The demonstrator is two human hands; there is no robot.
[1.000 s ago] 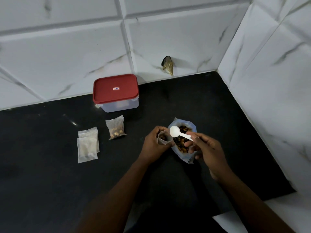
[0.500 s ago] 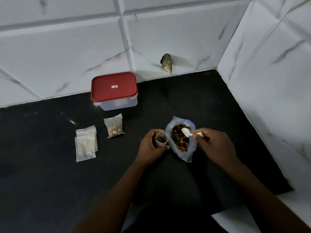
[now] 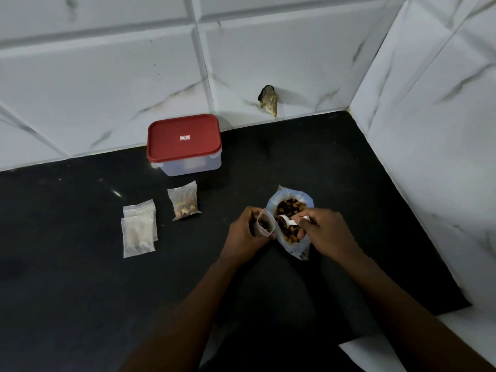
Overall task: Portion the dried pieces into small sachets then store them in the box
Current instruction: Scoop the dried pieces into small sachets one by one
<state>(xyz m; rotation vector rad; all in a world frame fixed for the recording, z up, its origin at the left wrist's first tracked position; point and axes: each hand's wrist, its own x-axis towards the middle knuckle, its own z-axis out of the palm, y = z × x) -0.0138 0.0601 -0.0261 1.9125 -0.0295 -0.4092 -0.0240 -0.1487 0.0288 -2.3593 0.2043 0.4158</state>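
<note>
The left hand (image 3: 245,232) curls its fingers (image 3: 251,212) round a small clear plastic sachet (image 3: 264,225), holding it upright with its mouth open, just left of the large clear plastic bag (image 3: 294,247) of brown and yellow dried pieces (image 3: 290,206). The right hand (image 3: 328,233) pinches the handle of a small white plastic spoon (image 3: 286,220), whose bowl sits low among the pieces inside the bag.

The main risk is spillage at the transfer. The sachet's mouth looks barely wider than the spoon's bowl, so a heaped scoop or a slight miss would likely scatter pieces onto the black surface (image 3: 80,277). If the left grip slackens, the thin film could fold shut under the spoon. The soft bag stands unsupported, so a scoop that drags on its rim might tip it over.

One filled clear sachet (image 3: 184,202) lies to the left, with flat empty-looking sachets (image 3: 139,232) beyond it. The clear box with a red lid (image 3: 184,140) stands closed at the far wall.
</note>
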